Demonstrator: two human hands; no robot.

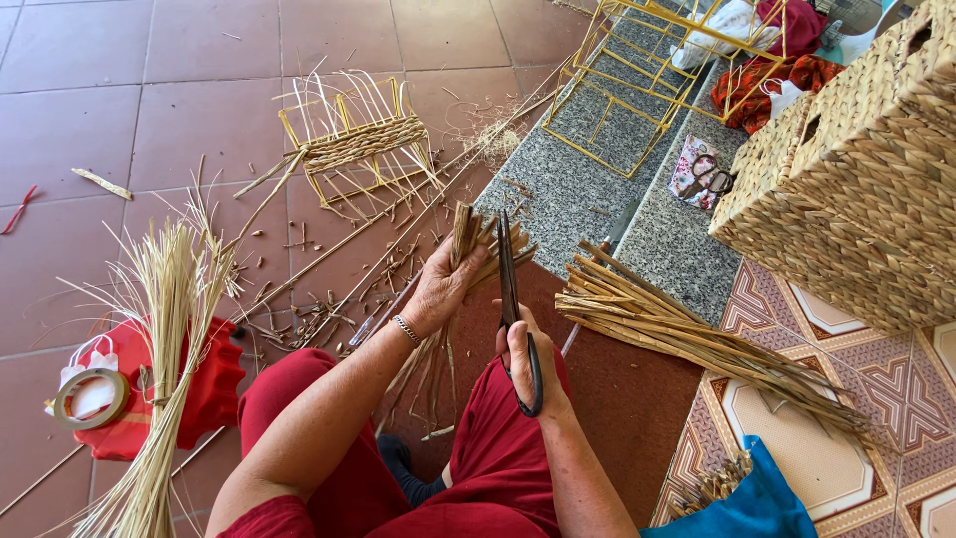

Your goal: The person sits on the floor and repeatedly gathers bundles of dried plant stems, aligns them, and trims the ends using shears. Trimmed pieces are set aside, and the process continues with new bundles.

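The left hand was closed around a bunch of dried straw strips, holding their ends fanned upward so they met the blades. The right hand gripped black scissors through the loops, blades pointing up beside the strips, apparently to trim them level. Cut strips lay stacked to the right within reach on the floor; a half-woven yellow wire frame stood ahead, a pale reed bundle left, a finished woven basket right.
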